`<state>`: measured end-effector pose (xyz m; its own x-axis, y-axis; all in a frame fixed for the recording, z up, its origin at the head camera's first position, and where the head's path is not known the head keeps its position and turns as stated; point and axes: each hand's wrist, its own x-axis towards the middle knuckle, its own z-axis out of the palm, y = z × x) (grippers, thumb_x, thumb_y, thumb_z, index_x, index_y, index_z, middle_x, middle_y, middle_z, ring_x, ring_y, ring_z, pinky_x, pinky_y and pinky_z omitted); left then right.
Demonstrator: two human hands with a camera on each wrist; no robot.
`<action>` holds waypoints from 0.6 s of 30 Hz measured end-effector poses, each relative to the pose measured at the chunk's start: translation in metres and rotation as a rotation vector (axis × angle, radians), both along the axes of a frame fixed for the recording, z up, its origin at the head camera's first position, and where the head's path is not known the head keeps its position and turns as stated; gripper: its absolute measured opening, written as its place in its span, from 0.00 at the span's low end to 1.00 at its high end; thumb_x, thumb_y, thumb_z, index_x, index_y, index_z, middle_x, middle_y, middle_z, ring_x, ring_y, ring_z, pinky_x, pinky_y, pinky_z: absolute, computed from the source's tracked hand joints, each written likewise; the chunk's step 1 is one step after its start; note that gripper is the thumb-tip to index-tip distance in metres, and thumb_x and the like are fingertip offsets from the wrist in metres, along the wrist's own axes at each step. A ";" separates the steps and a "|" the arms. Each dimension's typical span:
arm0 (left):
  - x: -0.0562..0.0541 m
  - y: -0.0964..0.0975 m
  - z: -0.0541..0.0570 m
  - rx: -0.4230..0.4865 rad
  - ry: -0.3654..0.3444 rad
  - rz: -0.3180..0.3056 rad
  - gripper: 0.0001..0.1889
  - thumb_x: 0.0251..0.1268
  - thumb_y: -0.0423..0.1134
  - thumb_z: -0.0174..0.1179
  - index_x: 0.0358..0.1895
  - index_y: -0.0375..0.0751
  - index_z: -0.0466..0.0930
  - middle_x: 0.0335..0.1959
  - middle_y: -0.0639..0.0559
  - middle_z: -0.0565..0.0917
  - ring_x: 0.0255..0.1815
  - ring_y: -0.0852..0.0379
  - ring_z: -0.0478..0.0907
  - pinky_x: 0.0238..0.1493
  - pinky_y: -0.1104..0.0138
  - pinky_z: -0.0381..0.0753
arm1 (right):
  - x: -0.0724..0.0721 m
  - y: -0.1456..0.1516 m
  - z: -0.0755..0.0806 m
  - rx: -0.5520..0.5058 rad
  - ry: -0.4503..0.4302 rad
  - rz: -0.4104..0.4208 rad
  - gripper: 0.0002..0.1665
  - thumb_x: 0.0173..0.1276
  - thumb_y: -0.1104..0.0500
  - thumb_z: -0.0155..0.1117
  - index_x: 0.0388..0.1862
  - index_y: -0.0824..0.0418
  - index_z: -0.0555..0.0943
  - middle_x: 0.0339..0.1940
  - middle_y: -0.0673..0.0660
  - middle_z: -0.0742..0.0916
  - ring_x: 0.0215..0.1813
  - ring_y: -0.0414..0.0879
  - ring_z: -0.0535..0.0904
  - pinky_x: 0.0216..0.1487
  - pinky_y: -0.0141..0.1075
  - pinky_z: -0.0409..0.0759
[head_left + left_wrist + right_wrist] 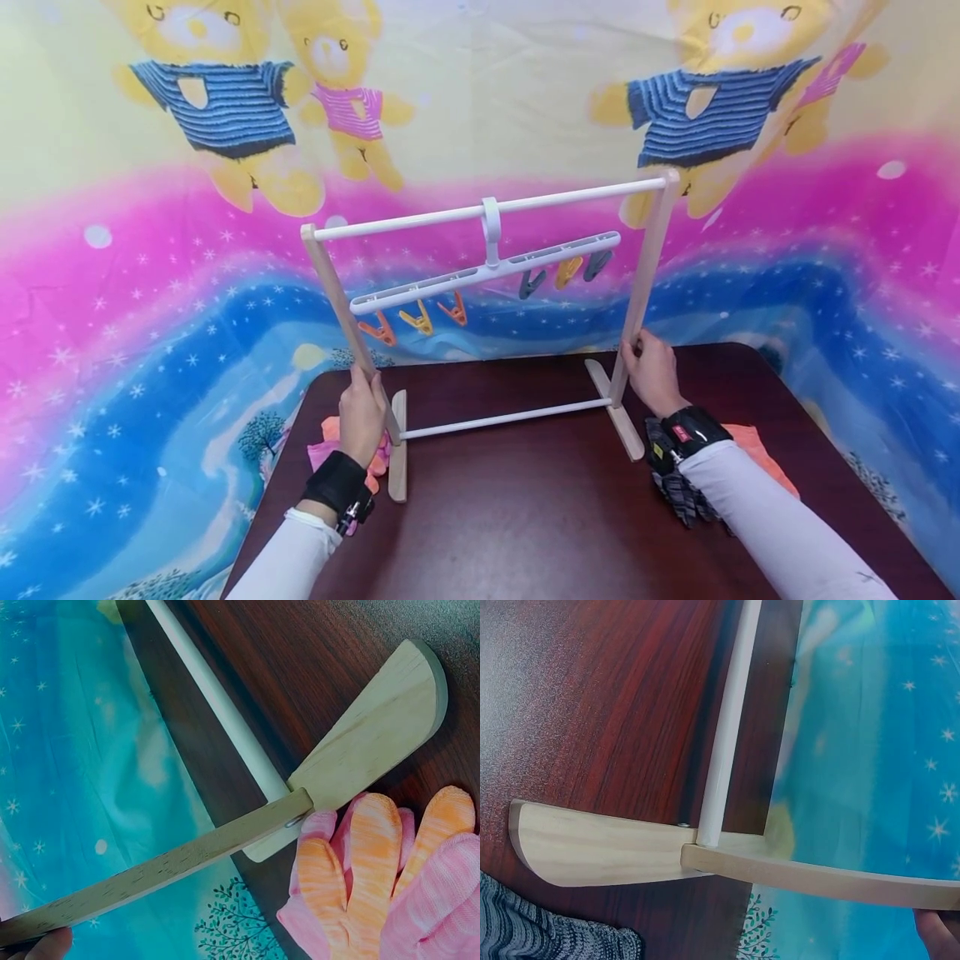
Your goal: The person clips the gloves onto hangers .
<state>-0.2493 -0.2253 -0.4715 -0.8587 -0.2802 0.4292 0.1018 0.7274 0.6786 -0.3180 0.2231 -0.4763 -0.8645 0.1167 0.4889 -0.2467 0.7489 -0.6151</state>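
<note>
A drying rack with two wooden posts and white rods stands on the dark table. My left hand [362,417] grips its left post [330,287] low down, and my right hand [654,372] holds the right post [648,258] at a similar height. From the top rod [405,221] hangs a white clip hanger [492,269], tilted with its left end lower. Orange, yellow and grey clothespins [532,284] dangle from it with nothing in them. In the wrist views only fingertips show, at the left post [165,855] and right post [817,877].
Pink and orange knit gloves [375,855] lie beside the left wooden foot [382,724]. Near the right foot [600,844] are a grey-black striped knit piece [547,930] and an orange cloth [757,454]. A printed bear curtain [480,100] surrounds the table [510,517].
</note>
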 end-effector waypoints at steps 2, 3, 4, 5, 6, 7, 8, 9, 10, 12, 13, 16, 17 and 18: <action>0.000 0.000 0.001 -0.006 -0.005 0.000 0.14 0.80 0.39 0.50 0.57 0.32 0.68 0.33 0.34 0.81 0.34 0.39 0.86 0.33 0.48 0.86 | -0.001 0.000 -0.001 0.002 0.002 0.008 0.12 0.75 0.62 0.57 0.40 0.72 0.79 0.31 0.72 0.86 0.31 0.63 0.86 0.25 0.42 0.78; 0.000 -0.001 0.001 -0.008 -0.004 0.001 0.14 0.80 0.39 0.50 0.57 0.32 0.68 0.32 0.35 0.81 0.34 0.39 0.86 0.33 0.48 0.86 | -0.001 0.001 -0.001 0.005 -0.001 0.010 0.12 0.76 0.61 0.57 0.39 0.72 0.79 0.30 0.72 0.86 0.30 0.63 0.85 0.24 0.42 0.78; 0.000 -0.001 0.001 -0.013 -0.006 0.003 0.14 0.80 0.40 0.49 0.57 0.32 0.68 0.32 0.35 0.81 0.34 0.39 0.86 0.33 0.48 0.86 | -0.002 0.001 -0.001 0.006 -0.004 0.014 0.12 0.76 0.61 0.57 0.39 0.72 0.78 0.30 0.72 0.85 0.30 0.63 0.85 0.24 0.41 0.78; -0.001 -0.001 0.001 -0.018 -0.006 0.004 0.15 0.81 0.41 0.49 0.56 0.32 0.68 0.32 0.35 0.81 0.34 0.39 0.86 0.33 0.48 0.86 | -0.003 0.002 -0.001 0.008 -0.007 0.015 0.12 0.76 0.61 0.57 0.39 0.71 0.78 0.30 0.71 0.85 0.29 0.62 0.85 0.24 0.41 0.78; -0.001 -0.001 0.001 -0.022 -0.006 0.007 0.14 0.81 0.41 0.48 0.56 0.32 0.68 0.32 0.36 0.81 0.34 0.39 0.86 0.33 0.48 0.86 | -0.004 0.002 -0.002 0.012 -0.009 0.017 0.12 0.76 0.61 0.57 0.38 0.71 0.78 0.30 0.71 0.85 0.29 0.62 0.85 0.23 0.40 0.77; -0.001 -0.001 0.001 -0.025 -0.007 0.009 0.14 0.81 0.41 0.48 0.56 0.32 0.68 0.31 0.36 0.81 0.34 0.39 0.86 0.32 0.48 0.85 | -0.004 0.002 -0.002 0.013 -0.012 0.019 0.12 0.76 0.60 0.57 0.38 0.71 0.78 0.30 0.71 0.85 0.29 0.61 0.85 0.23 0.40 0.78; -0.001 -0.001 0.000 -0.028 -0.008 0.010 0.14 0.81 0.41 0.48 0.56 0.32 0.68 0.31 0.36 0.81 0.34 0.39 0.86 0.32 0.48 0.85 | -0.005 0.003 -0.002 0.017 -0.018 0.020 0.13 0.77 0.60 0.57 0.38 0.70 0.78 0.30 0.71 0.85 0.29 0.61 0.85 0.23 0.40 0.78; -0.001 -0.002 0.000 -0.026 -0.012 0.009 0.15 0.81 0.42 0.48 0.56 0.32 0.68 0.31 0.36 0.81 0.34 0.39 0.86 0.32 0.49 0.85 | -0.005 0.003 -0.003 0.018 -0.023 0.021 0.13 0.77 0.59 0.57 0.38 0.70 0.78 0.30 0.71 0.85 0.29 0.61 0.85 0.23 0.40 0.78; -0.001 -0.002 0.000 -0.028 -0.019 0.009 0.15 0.81 0.42 0.47 0.56 0.32 0.67 0.32 0.36 0.80 0.34 0.39 0.86 0.32 0.49 0.86 | -0.005 0.003 -0.003 0.020 -0.028 0.021 0.13 0.77 0.59 0.57 0.38 0.70 0.77 0.30 0.71 0.85 0.29 0.61 0.85 0.23 0.41 0.78; -0.001 -0.002 -0.001 -0.023 -0.025 0.005 0.15 0.81 0.42 0.47 0.57 0.32 0.67 0.32 0.35 0.81 0.34 0.39 0.86 0.33 0.49 0.86 | -0.005 0.003 -0.004 0.022 -0.033 0.021 0.13 0.77 0.59 0.56 0.39 0.71 0.78 0.31 0.71 0.85 0.30 0.62 0.85 0.24 0.42 0.80; -0.002 -0.002 -0.001 -0.021 -0.025 0.002 0.15 0.81 0.41 0.48 0.57 0.31 0.67 0.32 0.35 0.81 0.34 0.39 0.86 0.33 0.48 0.86 | -0.005 0.004 -0.004 0.023 -0.035 0.020 0.14 0.77 0.59 0.56 0.39 0.71 0.78 0.32 0.71 0.85 0.30 0.62 0.86 0.24 0.43 0.80; -0.002 -0.002 -0.001 -0.021 -0.028 -0.001 0.15 0.81 0.42 0.48 0.56 0.32 0.67 0.33 0.35 0.81 0.35 0.39 0.86 0.34 0.48 0.87 | -0.005 0.004 -0.004 0.026 -0.032 0.012 0.14 0.77 0.59 0.56 0.39 0.71 0.78 0.32 0.72 0.85 0.31 0.63 0.86 0.25 0.46 0.81; -0.002 -0.002 -0.001 -0.021 -0.026 -0.001 0.15 0.81 0.42 0.48 0.56 0.32 0.67 0.33 0.35 0.81 0.35 0.39 0.87 0.34 0.48 0.87 | -0.005 0.004 -0.004 0.026 -0.029 0.010 0.14 0.77 0.59 0.57 0.40 0.71 0.78 0.32 0.72 0.86 0.31 0.63 0.86 0.26 0.47 0.82; -0.003 -0.002 -0.001 -0.022 -0.024 0.000 0.15 0.81 0.42 0.48 0.56 0.32 0.67 0.33 0.35 0.81 0.35 0.39 0.87 0.34 0.48 0.87 | -0.005 0.004 -0.004 0.026 -0.028 0.009 0.14 0.77 0.59 0.57 0.40 0.71 0.78 0.32 0.72 0.85 0.31 0.64 0.86 0.26 0.48 0.82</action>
